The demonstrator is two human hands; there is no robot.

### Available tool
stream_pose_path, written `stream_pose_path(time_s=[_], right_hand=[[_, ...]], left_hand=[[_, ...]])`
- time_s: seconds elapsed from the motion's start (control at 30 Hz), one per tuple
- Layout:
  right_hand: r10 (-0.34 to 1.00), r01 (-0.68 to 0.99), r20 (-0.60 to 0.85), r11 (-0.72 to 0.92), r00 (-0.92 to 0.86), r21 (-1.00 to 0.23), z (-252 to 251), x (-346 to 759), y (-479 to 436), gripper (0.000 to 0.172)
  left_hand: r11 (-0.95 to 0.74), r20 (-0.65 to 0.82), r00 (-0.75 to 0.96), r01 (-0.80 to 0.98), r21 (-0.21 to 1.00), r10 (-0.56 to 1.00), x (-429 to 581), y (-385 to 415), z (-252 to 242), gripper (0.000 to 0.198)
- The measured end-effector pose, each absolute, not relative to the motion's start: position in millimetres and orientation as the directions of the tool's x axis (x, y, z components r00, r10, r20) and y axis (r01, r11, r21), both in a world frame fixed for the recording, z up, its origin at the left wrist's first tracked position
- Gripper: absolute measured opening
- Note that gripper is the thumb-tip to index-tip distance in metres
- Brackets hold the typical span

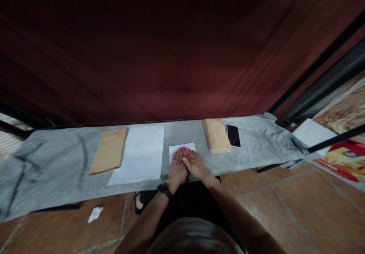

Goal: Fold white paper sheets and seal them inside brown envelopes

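Observation:
A small piece of white paper (182, 146), perhaps folded, lies on the grey cloth in front of me. My left hand (178, 166) rests flat on it with the fingers stretched out. Beside it my right hand (195, 164) also lies flat, its fingers touching or slightly overlapping those of the left. Both palms press down, and the paper's lower part is hidden under them. To the left are large white sheets (145, 151), with a crease across the middle. A stack of brown envelopes (218, 134) lies to the right of my hands.
Another pile of brown envelopes (108, 149) overlaps the white sheets' left side. A phone (234, 136) lies beside the right stack. The grey cloth (62, 159) covers a long narrow table, with a dark red curtain (159, 64) behind. A crumpled tissue (95, 213) is on the tiled floor.

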State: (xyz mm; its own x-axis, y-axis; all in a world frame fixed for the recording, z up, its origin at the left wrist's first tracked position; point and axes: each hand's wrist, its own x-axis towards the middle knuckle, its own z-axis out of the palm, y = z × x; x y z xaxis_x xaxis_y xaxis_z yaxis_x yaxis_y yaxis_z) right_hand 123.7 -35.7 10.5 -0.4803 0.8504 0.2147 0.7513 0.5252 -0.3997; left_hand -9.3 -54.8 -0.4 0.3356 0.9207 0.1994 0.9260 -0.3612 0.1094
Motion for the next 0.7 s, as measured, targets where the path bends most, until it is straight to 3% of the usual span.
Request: stream_pose_path(time_s=[0.43,0.7], right_hand=[[0.887,0.873,0.262,0.438,-0.380,-0.216,-8,148,-34,0.054],[0.915,0.902,0.245,0.375,-0.321,-0.216,1,160,-28,0.055]], left_hand=[[-0.201,0.222,0.169,0.971,0.129,0.960,-25,-51,-6,0.059],[-0.115,0.285,0.066,0.981,0.158,0.956,-33,-53,-5,0.059]])
